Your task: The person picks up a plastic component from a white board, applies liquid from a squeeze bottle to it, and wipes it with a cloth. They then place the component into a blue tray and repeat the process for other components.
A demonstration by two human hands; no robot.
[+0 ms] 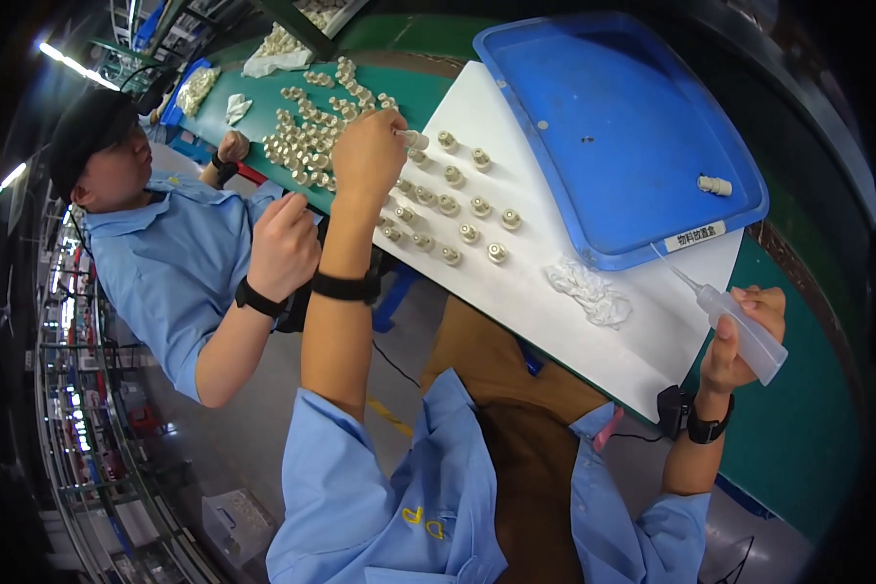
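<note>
My left hand (368,156) reaches over the far left part of a white sheet (652,336), its fingers pinched on a small pale cylindrical fitting (415,140). Several similar fittings (481,206) stand upright in loose rows on the sheet beside that hand. On the right, my right hand (745,341) is wrapped round a translucent squeeze bottle (749,336) with a thin needle nozzle. The bottle is tilted, nozzle pointing up and left towards the near edge of a blue tray (594,248). One fitting (714,185) lies on its side inside the tray.
A crumpled white tissue (591,292) lies on the sheet between my hands. Many more fittings (307,146) crowd the green bench top (248,92) at the far left. A co-worker in a blue shirt (180,263) sits close on my left, one hand (284,243) near my left forearm.
</note>
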